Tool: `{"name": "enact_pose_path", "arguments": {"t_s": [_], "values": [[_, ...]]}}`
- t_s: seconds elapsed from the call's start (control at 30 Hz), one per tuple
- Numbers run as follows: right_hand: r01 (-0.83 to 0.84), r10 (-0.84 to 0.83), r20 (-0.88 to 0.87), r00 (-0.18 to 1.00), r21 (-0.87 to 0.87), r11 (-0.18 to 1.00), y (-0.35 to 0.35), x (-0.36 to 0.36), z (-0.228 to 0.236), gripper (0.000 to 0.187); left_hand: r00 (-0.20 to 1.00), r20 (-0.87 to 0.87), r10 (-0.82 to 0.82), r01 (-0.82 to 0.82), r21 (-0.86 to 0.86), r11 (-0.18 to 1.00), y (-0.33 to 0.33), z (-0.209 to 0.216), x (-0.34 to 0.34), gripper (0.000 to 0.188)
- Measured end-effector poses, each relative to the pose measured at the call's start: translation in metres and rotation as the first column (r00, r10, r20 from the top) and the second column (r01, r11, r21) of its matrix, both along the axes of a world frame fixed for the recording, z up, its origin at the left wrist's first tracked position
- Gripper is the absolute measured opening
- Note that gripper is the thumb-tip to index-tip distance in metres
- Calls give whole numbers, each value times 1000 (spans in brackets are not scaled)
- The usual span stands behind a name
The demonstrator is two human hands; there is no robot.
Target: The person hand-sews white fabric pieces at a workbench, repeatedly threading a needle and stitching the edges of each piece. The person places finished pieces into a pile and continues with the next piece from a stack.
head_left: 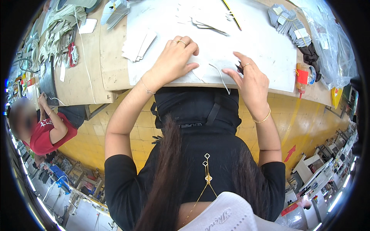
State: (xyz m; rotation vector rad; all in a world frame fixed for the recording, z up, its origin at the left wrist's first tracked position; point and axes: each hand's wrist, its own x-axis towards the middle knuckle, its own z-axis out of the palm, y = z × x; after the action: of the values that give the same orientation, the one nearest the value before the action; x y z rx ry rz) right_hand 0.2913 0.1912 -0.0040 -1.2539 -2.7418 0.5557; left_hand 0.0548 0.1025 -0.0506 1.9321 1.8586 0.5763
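My left hand (179,57) rests over the white sheet (269,61) on the table, its fingers bent and its thumb apart from them. By its thumb lies a pale flat piece (199,78), hard to make out against the sheet. My right hand (252,79) is curled round a small black tool (239,68), mostly hidden in the palm; its thumb and forefinger stand apart. Between my hands a narrow pale strip (221,75) curves over the table's near edge. Left of my left hand lies a fanned stack of white pieces (139,45).
Loose pale pieces (208,26) and a yellow-black pencil (232,15) lie farther back. Tied grey bundles (289,25), a plastic bag (331,50) and an orange-labelled bottle (301,79) stand right. Grey pieces (58,34) and red-handled scissors (71,54) lie left, near a seated person (54,131).
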Motion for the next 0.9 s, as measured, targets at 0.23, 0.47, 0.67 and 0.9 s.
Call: {"name": "enact_pose_path", "arguments": {"t_s": [0.23, 0.47, 0.67, 0.9], "values": [[-16, -1, -76, 997, -230, 973, -15, -3, 2, 26, 906, 367, 210, -140, -208, 968, -7, 26, 3, 26], [2, -26, -72, 997, -311, 950, -20, -19, 1, 22, 887, 400, 232, -161, -203, 966, -16, 42, 8, 25], [54, -105, -157, 982, -300, 953, -15, -19, -5, 16, 885, 410, 220, -158, -180, 971, -17, 44, 9, 25], [216, -295, -199, 934, -344, 914, 7, -6, 4, 20, 855, 475, 209, -258, 38, 965, 45, 33, 2, 31]]}}
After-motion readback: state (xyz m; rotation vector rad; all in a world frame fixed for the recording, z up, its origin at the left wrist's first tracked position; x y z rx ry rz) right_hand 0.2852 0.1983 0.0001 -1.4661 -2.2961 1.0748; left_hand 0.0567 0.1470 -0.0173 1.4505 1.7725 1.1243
